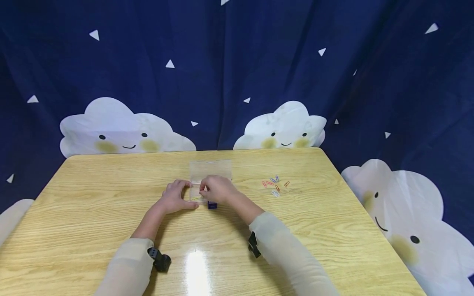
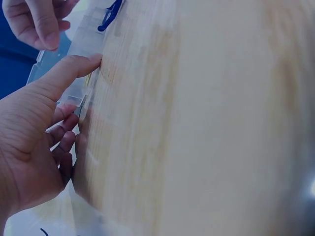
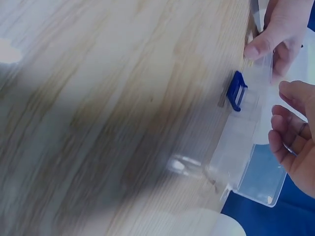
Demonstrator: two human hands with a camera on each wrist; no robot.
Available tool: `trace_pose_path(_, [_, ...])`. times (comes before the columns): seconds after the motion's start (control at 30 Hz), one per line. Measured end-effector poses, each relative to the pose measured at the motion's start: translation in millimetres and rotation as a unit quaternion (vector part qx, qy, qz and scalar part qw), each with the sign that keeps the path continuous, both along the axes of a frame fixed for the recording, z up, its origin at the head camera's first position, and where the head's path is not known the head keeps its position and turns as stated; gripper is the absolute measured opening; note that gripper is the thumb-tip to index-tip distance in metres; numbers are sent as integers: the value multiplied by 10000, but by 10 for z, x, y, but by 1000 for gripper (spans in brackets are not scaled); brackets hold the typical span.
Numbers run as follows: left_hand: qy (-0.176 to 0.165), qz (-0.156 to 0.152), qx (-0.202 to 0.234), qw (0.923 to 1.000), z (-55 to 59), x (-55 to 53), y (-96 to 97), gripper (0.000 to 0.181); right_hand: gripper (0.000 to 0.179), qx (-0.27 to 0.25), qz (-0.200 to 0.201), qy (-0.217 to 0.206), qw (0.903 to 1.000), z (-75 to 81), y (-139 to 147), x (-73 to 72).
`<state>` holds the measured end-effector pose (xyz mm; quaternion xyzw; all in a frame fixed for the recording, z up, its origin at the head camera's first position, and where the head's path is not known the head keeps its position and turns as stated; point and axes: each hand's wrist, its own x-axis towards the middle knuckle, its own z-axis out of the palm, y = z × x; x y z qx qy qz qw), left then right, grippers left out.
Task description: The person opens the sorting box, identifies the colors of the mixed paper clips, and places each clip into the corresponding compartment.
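Note:
A clear plastic box [image 1: 195, 191] stands on the table with its transparent lid [image 1: 211, 167] raised at the back. Its dark blue latch [image 3: 237, 91] is on the front side. My left hand [image 1: 177, 198] holds the box's left end, thumb along the front and fingers round the far side. Something thin and yellow, perhaps a paper clip [image 1: 195, 199], lies inside near that thumb. Over the box's middle hovers my right hand [image 1: 218, 190], thumb and fingers loosely bent and slightly apart; I see nothing between them. It covers the box's right part in the head view.
To the right on the wooden table [image 1: 314, 230] lie several loose paper clips [image 1: 277, 188] in pink, blue, orange-brown and white. A dark blue curtain [image 1: 207, 74] with clouds hangs behind the table's far edge.

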<state>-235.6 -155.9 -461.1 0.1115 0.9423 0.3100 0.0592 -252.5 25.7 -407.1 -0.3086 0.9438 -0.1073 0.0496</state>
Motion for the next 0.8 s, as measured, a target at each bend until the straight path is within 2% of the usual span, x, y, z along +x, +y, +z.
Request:
trace_pose_path(0.37, [-23,34,-30,10000,8,14,-7,80,15,34,-148,112,9998,41,194,-76])
trace_pose_path(0.8, [7,69,-19,10000,14,4,11,79,13,-417,-552,56,9976,81,516,-142])
